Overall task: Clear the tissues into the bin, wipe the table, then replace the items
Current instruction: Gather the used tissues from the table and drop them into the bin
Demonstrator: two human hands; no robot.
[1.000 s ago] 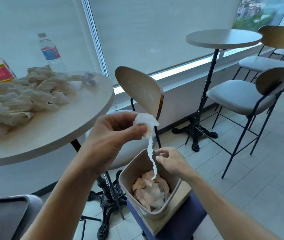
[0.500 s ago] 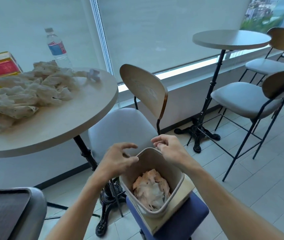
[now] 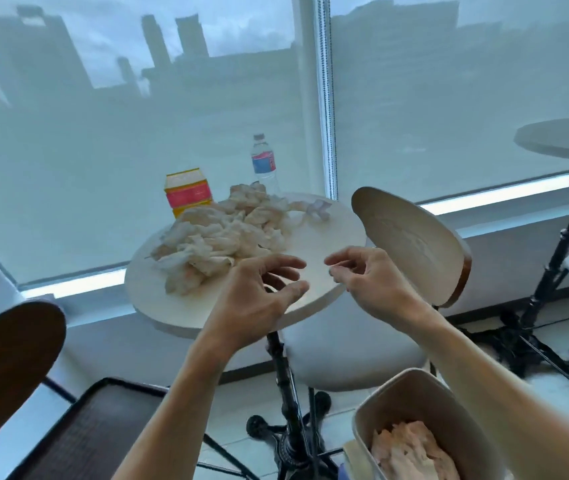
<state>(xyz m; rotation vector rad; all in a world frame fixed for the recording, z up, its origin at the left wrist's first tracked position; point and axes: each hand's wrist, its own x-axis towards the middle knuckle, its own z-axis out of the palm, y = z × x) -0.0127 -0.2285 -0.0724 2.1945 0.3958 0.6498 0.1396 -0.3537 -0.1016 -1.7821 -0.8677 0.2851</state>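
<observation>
Both hands empty: left hand (image 3: 258,299) spread loose, right hand (image 3: 369,282) loosely curled, over surface (image 3: 321,244) edge. Tissues (image 3: 220,237) heaped mid-surface; bin (image 3: 411,389) low right, part full. Risk: oversized grab sheds scraps onto floor.

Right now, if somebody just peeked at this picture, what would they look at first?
Probably the big heap of crumpled tissues piled on the round table by the window. Next, the two bare hands reaching toward it, the left hand and right hand, both holding nothing. Down at the bottom right, the bin already has tissues stuffed inside.
</observation>
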